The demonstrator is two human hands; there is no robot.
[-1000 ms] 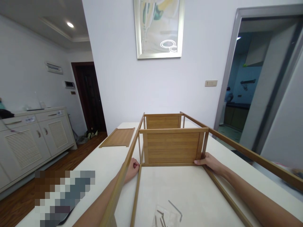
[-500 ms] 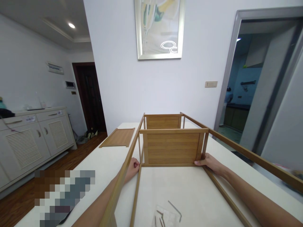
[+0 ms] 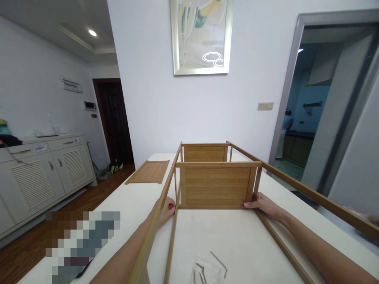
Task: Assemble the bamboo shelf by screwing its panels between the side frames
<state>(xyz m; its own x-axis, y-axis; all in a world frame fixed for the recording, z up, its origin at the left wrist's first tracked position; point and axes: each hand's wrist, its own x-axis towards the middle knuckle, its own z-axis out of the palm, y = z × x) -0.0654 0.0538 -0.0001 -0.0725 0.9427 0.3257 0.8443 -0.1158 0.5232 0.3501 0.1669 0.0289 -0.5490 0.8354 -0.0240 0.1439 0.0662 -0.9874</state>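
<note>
A bamboo-coloured wooden frame [image 3: 290, 183] lies on the white table, with a slatted shelf panel [image 3: 217, 185] standing across it and a second panel [image 3: 205, 153] at its far end. At the lower left corner of the nearer panel, my left hand [image 3: 167, 207] is closed, its fingers curled against the outside of the frame; anything inside them is hidden. My right hand [image 3: 262, 204] grips the frame at the panel's lower right corner, thumb on the bottom rail and fingers behind the upright. An L-shaped hex key [image 3: 219, 262] lies inside the frame, beside a clear bag [image 3: 196, 265] with several screws.
Another loose wooden panel [image 3: 149, 171] lies flat on the table [image 3: 118, 201] at the left. A blurred-out object [image 3: 89, 244] sits near the table's left edge. Behind the table rises a white wall [image 3: 195, 110]; a doorway [image 3: 308, 102] opens on the right.
The whole view has shifted slightly to the right. Both hands keep their places at the panel's lower corners, and the frame has not visibly moved.
</note>
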